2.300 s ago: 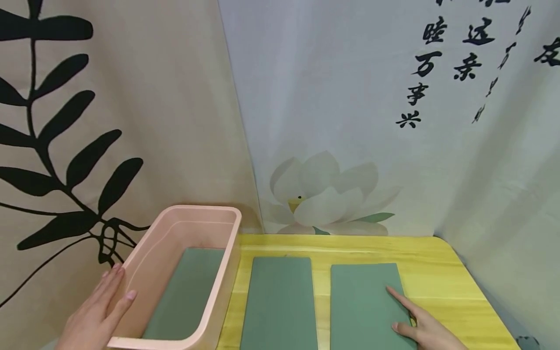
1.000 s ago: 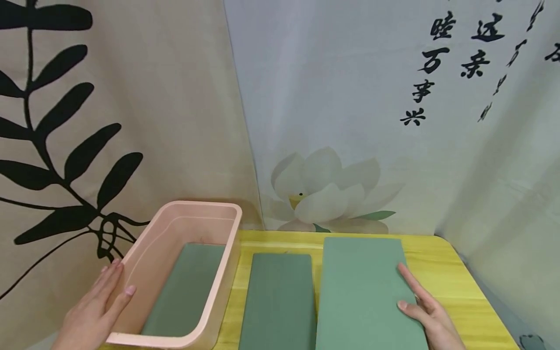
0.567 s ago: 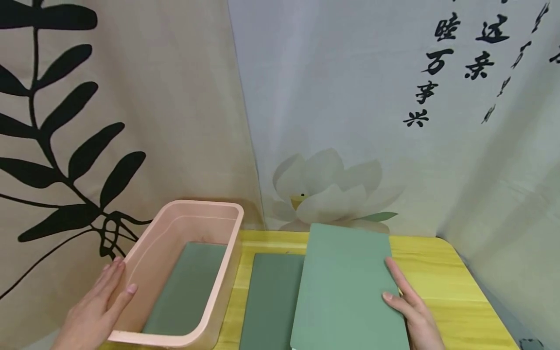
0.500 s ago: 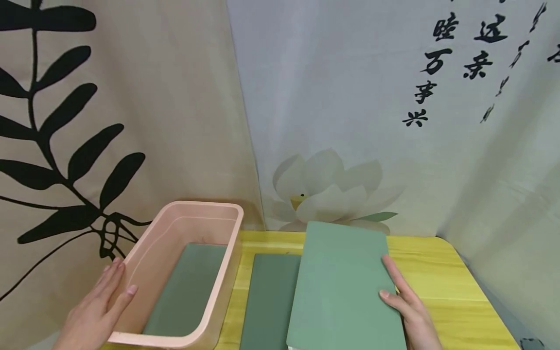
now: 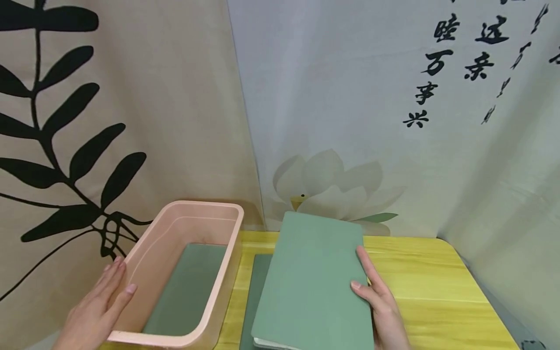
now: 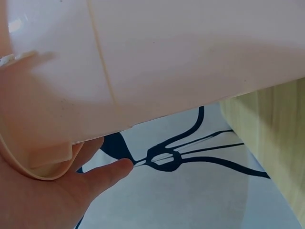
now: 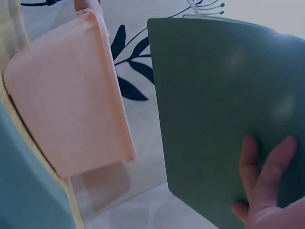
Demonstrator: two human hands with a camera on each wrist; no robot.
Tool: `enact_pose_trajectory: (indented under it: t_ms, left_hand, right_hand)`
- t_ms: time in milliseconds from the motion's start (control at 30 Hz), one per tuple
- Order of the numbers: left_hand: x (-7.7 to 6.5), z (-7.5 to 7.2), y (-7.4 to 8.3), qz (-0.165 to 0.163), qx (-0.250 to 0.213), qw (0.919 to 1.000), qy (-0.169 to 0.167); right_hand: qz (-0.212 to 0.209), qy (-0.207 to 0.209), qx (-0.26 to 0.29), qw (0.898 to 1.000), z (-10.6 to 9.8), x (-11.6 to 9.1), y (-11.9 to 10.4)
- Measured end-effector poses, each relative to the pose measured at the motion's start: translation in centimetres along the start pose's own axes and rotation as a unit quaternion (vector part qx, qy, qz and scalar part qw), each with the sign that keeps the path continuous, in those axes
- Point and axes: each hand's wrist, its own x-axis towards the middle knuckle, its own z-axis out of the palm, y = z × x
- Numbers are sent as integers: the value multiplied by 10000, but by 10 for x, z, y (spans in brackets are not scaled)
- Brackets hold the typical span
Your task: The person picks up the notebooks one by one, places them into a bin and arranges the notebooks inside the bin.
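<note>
My right hand (image 5: pixel 382 308) holds a green notebook (image 5: pixel 321 272) by its right edge, thumb on the cover and other fingers underneath. The notebook is tilted, with white page edges showing at the bottom; in the right wrist view its underside (image 7: pixel 205 105) faces the camera, fingers spread against it. Below it, a second green notebook (image 5: pixel 255 296) lies on the table, mostly covered. My left hand (image 5: pixel 94 308) rests on the left rim of a pink bin (image 5: pixel 220 287), fingers straight. Inside the bin another green notebook (image 5: pixel 188 291) lies flat on the bottom.
The yellow wood-grain table (image 5: pixel 437 291) extends to the right of the right hand. A pale curtain (image 5: pixel 328 97) with a printed lotus and black characters hangs behind it. To the left hangs a beige curtain (image 5: pixel 183 97) with dark leaves.
My right hand has lifted the notebook from the table's right part and carried it left, over the second notebook, tilting it on the way. My left hand stays on the bin.
</note>
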Motion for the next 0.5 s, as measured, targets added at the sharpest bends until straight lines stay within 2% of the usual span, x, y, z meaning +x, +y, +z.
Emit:
enact_pose_trajectory:
  t_ms: [233, 400, 500]
  left_hand:
    - [-6, 0, 1, 377, -272, 9982, 386]
    - [-6, 1, -1, 519, -323, 9973, 406]
    - [-6, 1, -2, 483, -294, 9977, 385]
  right_hand:
    - [223, -126, 597, 9979, 34, 11, 5]
    - [282, -243, 739, 9966, 58, 22, 11]
    - [318, -398, 821, 9953, 71, 29, 16]
